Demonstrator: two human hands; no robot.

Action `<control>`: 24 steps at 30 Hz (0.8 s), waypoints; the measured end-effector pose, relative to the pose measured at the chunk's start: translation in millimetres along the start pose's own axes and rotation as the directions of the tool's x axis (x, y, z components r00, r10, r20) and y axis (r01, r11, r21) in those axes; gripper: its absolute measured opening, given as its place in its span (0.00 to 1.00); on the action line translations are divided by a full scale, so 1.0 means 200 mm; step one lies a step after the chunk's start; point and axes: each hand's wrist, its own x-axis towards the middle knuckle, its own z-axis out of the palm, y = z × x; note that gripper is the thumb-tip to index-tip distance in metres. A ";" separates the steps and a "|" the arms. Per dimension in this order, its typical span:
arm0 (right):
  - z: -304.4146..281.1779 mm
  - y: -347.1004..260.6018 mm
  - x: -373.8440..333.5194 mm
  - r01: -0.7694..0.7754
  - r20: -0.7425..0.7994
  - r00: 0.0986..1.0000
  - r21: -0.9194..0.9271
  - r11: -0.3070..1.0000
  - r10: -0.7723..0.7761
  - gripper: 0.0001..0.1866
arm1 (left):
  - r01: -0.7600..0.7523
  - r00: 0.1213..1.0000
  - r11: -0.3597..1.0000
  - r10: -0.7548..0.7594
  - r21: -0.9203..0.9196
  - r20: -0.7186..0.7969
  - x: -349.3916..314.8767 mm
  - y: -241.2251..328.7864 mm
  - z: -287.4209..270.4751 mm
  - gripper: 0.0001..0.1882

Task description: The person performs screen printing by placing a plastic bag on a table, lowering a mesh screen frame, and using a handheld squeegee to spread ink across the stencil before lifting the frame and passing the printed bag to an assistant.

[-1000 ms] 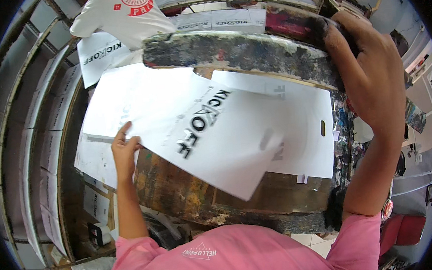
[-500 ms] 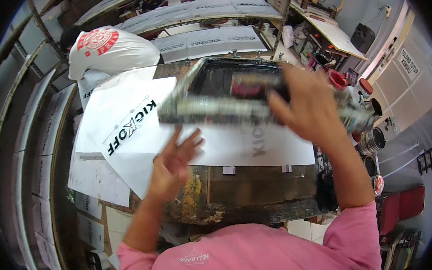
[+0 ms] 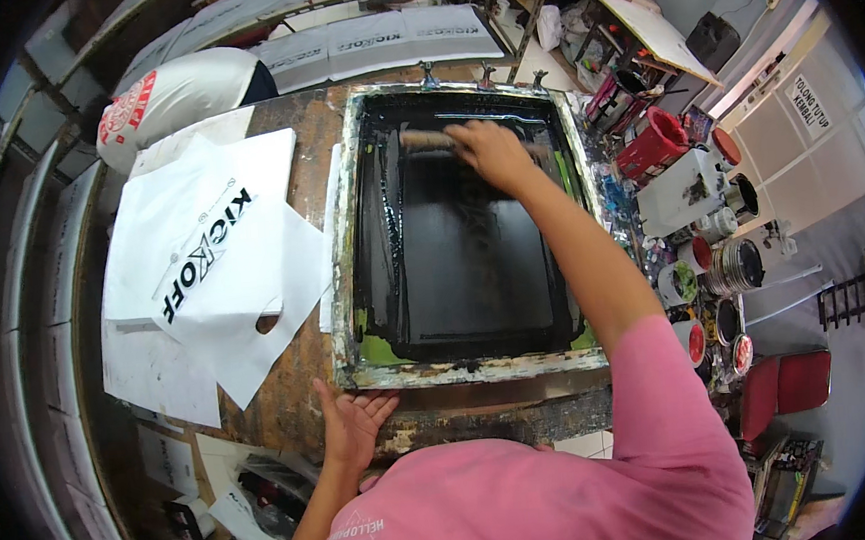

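A screen-printing frame [image 3: 470, 372] lies flat on the worktable before me, its rim smeared with paint. Black ink covers most of its mesh [image 3: 473, 277], with green showing at the corners. Near the far end of the mesh, my right hand [image 3: 495, 155] is closed on a wooden-handled squeegee [image 3: 426, 141], blurred at its ends. My left hand [image 3: 356, 424] is at the frame's near left corner, palm up, fingers stretched out, fingertips by the rim's underside. Left of the frame, white sheets [image 3: 214, 230] with black lettering lie stacked, the top one turned askew.
Clamps [image 3: 486, 76] stand at the frame's far edge. Paint cans and tubs [image 3: 652, 144] crowd the right side. Racks [image 3: 82, 284] of printed sheets line the left; another rack [image 3: 377, 45] stands behind the table. A person in a white shirt [image 3: 190, 101] bends at the far left.
The raised, tilted frame has come down flat, covering the printed sheet beneath it. My right hand has moved to the far end with the squeegee; my left has dropped to the near corner.
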 end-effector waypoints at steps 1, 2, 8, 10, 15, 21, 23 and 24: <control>0.05 0.06 0.09 0.023 0.004 1.000 -0.024 0.999 -0.023 0.18 | -0.024 1.000 1.000 0.024 -0.003 0.008 0.00 -0.01 -0.02 0.66; 0.10 0.11 0.17 0.041 0.013 0.999 -0.047 0.998 -0.040 0.18 | -0.009 0.999 1.000 0.010 0.014 -0.042 0.01 -0.01 -0.03 0.65; 0.27 0.17 0.28 -0.019 -0.015 1.000 -0.168 0.986 0.017 0.18 | 0.055 0.981 0.998 -0.049 0.024 -0.189 0.02 -0.01 -0.03 0.59; 0.28 0.10 0.20 -0.016 -0.057 0.998 -0.185 0.983 0.005 0.20 | 0.001 0.990 1.000 -0.001 0.004 -0.140 0.02 -0.01 -0.03 0.56; 0.15 -0.19 -0.14 0.004 -0.057 0.998 -0.112 0.994 -0.010 0.18 | 0.004 0.990 1.000 -0.003 0.004 -0.141 0.01 0.00 -0.02 0.55; -0.10 -0.63 -0.70 -0.011 0.015 1.000 0.019 1.000 0.010 0.22 | -0.036 0.998 0.999 0.034 -0.039 -0.044 0.00 0.02 0.01 0.57; -0.21 -0.78 -0.87 -0.050 0.066 0.997 0.070 0.996 0.045 0.24 | -0.048 0.998 0.998 0.046 -0.046 -0.033 -0.01 0.02 0.01 0.57; -0.26 -0.86 -0.94 -0.068 0.088 0.994 0.075 0.995 0.061 0.25 | -0.056 0.998 0.997 0.055 -0.049 -0.026 -0.01 0.02 0.01 0.57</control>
